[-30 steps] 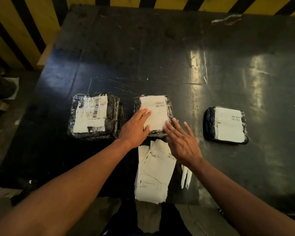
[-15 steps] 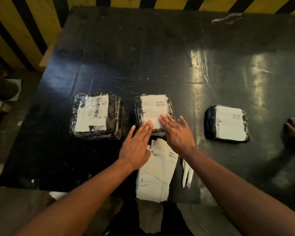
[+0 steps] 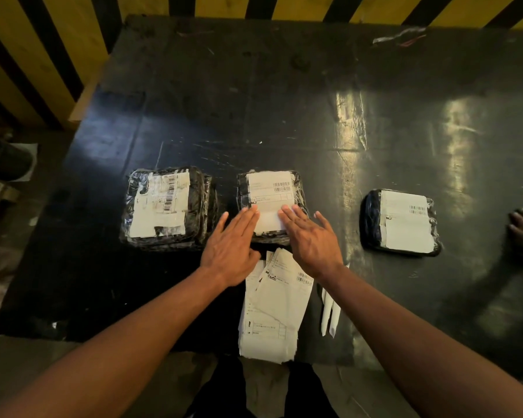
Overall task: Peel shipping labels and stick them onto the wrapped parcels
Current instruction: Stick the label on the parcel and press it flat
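On the black table [image 3: 284,116], the middle parcel [image 3: 299,203] lies between two other labelled parcels, one at nine o'clock [image 3: 200,206] and one at three o'clock [image 3: 372,218]. The left hand [image 3: 233,251] and right hand [image 3: 311,239] lie flat, fingers straight, fingertips pressing the near edge of its label [image 3: 269,197]. A stack of labels [image 3: 272,309] sits at six o'clock, with white strips [image 3: 329,315] just beside it.

Dim, warm light. Glare streaks on my table [image 3: 360,122] at right. Wide-angle bending at edges; motion blur at far right.
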A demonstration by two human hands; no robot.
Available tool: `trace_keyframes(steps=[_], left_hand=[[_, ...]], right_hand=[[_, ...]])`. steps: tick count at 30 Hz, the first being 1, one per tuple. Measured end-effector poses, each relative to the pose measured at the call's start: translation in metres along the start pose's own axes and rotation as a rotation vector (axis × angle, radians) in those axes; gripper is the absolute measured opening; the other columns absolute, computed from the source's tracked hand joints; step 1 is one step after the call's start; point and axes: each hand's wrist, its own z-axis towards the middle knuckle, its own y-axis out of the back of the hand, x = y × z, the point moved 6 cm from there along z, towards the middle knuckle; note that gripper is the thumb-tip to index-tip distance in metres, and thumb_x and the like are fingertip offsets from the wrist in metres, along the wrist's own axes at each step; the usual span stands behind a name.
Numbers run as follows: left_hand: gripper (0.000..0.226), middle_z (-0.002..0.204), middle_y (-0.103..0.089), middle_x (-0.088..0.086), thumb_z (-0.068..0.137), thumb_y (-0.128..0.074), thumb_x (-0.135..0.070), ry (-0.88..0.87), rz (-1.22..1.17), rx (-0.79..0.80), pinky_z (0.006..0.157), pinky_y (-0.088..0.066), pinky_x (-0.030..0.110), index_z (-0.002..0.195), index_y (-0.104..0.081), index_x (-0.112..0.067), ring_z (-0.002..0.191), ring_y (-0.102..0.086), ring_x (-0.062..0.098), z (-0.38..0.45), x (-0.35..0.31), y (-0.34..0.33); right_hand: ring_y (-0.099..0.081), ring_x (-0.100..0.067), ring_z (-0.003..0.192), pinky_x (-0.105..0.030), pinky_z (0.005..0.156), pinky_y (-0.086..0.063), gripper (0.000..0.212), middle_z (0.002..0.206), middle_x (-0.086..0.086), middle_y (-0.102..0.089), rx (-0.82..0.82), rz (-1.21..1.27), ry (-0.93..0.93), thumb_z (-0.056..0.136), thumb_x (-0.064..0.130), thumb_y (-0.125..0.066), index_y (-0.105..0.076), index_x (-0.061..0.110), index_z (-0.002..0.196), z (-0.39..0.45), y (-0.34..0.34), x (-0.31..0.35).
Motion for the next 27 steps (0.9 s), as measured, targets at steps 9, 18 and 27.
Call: trace_keyframes(steps=[9,18,27], left_hand=[[0.069,0.171,0.018,-0.001,0.108,-0.022,-0.047,-0.035,-0.020,0.042,0.128,0.008,0.049,0.164,0.006,-0.019,0.156,0.022,0.020,0.035,-0.016,0.005],[0.073,0.174,-0.003,0.002,0.105,-0.031,-0.045,-0.020,0.022,0.030,0.129,0.007,0.048,0.165,-0.004,-0.014,0.159,-0.006,0.014,0.050,0.006,0.021],[0.070,0.173,-0.010,0.006,0.103,-0.035,-0.046,-0.001,0.044,-0.031,0.129,0.004,0.051,0.163,-0.017,-0.016,0.160,-0.006,0.023,0.064,0.007,0.026]], right_hand=[[-0.021,-0.018,0.156,-0.050,0.125,-0.027,0.060,0.166,0.001,-0.029,-0.007,0.049,-0.009,0.101,0.016,-0.037,-0.031,0.020,0.161,0.000,-0.004,0.004],[-0.025,-0.017,0.155,-0.052,0.122,-0.031,0.054,0.164,0.002,-0.033,-0.011,0.039,0.001,0.106,0.022,-0.037,-0.032,0.022,0.160,-0.001,-0.001,0.001],[-0.024,-0.018,0.155,-0.049,0.123,-0.030,0.060,0.165,0.002,-0.032,-0.014,0.064,-0.007,0.101,0.024,-0.023,-0.032,0.022,0.160,0.000,-0.002,0.003]])
